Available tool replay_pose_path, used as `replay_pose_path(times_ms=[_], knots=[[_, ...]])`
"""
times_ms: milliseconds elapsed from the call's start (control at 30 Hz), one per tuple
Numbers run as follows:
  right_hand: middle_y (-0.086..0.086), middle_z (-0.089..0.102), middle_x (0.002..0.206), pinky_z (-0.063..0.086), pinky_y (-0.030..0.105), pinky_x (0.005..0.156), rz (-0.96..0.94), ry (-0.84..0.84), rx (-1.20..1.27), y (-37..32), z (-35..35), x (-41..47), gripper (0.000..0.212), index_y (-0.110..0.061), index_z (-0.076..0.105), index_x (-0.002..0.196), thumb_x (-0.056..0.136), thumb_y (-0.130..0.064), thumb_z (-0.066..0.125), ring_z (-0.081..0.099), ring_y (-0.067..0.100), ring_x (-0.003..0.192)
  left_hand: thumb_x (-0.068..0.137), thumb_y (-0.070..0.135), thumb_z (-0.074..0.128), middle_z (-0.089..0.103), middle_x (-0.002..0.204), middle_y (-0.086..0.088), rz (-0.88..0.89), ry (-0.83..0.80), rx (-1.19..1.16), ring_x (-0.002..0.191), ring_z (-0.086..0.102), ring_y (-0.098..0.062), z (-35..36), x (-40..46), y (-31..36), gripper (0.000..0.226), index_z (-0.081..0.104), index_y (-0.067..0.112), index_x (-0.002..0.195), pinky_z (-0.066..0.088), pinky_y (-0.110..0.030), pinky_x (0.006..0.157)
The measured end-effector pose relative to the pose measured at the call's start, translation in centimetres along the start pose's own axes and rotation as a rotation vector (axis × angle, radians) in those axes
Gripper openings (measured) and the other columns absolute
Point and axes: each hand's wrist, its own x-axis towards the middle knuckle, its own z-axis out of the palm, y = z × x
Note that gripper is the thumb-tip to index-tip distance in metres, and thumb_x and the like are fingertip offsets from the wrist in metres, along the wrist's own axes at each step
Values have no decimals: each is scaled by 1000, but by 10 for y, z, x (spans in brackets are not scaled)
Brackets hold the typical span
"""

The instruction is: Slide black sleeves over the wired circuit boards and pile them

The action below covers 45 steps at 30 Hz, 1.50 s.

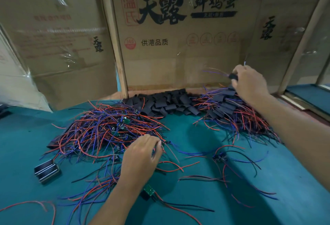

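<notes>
Green table (205, 131), cardboard boxes (178, 46) standing along its far edge.

Left hand (141, 155) low at the near edge of the tangle of bare wired boards (110, 128); fingers curled down, tips pinching a thin wire end at the heap's right fringe.

Right hand (250, 81) raised at the far right, above the pile of sleeved boards (230, 110). Fingers closed around one sleeved board (233, 76); its blue and red wires trail off to the left, blurred.

Heap of loose black sleeves (160, 103) lies against the boxes, between the two piles.

Stray wired boards scattered near: one (219, 156) to the right of the left hand, one green board (149, 190) beside the left forearm.

Small metal tray (46, 170) at the near left, apart from the tangle.
</notes>
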Motion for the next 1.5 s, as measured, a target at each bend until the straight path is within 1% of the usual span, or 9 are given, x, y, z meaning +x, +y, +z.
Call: replay_pose_path(times_ms=[167,267,367,533,733,933,1100,1300,1500], knots=[[15,65,105,50,43,85,93,-210,-263,22,20,20,20,-13,64,106,88,-20,58,61,35,98,90,14,69,55,70,8,-100,17,68,61,54,-12,0,-1,-12,9,67,17,82,38,-21,52],[12,67,104,38,44,92,181,-144,-309,8,24,24,22,-18,67,102,88,-24,52,58,33,100,91,16,68,55,69,8,-112,10,75,59,53,-11,2,0,-12,10,66,18,81,38,-20,50],[14,67,98,51,40,81,-7,-47,-163,-42,36,20,22,-14,68,96,83,-18,52,63,33,91,91,17,68,58,70,9,-127,7,70,61,56,-11,5,2,-9,11,67,19,80,46,-26,49],[11,56,118,48,41,80,-317,-437,-199,-124,104,-14,30,-12,51,120,90,-9,53,55,33,112,93,19,64,56,67,10,-152,9,88,58,54,-10,4,0,-13,14,66,21,79,41,-24,46],[13,58,115,53,43,82,-208,-528,-125,-114,147,-2,30,-15,57,118,90,-3,51,59,34,106,94,20,63,52,65,11,-170,-1,94,54,50,-9,6,-3,-19,18,62,22,76,38,-25,42],[8,60,125,46,34,95,73,-408,405,-105,107,-7,42,-13,57,129,89,-20,67,57,26,112,94,21,63,55,67,11,-166,-8,75,55,51,-8,7,-2,-21,13,65,22,82,36,-21,44],[-8,68,111,51,19,65,225,-394,1174,-141,21,-95,34,-26,64,118,85,-21,73,65,6,84,88,41,64,61,80,8,-64,97,31,74,59,-9,3,2,-6,41,66,14,120,45,-20,63],[-4,73,103,52,20,81,233,-497,1354,-152,-13,-193,30,-20,68,108,83,-4,72,67,6,92,92,49,61,67,101,2,78,-14,-225,90,66,-18,-6,-5,24,48,65,12,122,55,-36,76],[-1,74,97,52,20,72,183,-570,1394,-144,-12,-203,29,-20,65,110,84,-9,73,69,11,86,86,28,71,68,96,12,-78,-110,-478,84,63,-10,-8,-8,30,26,67,21,110,51,-35,73]])
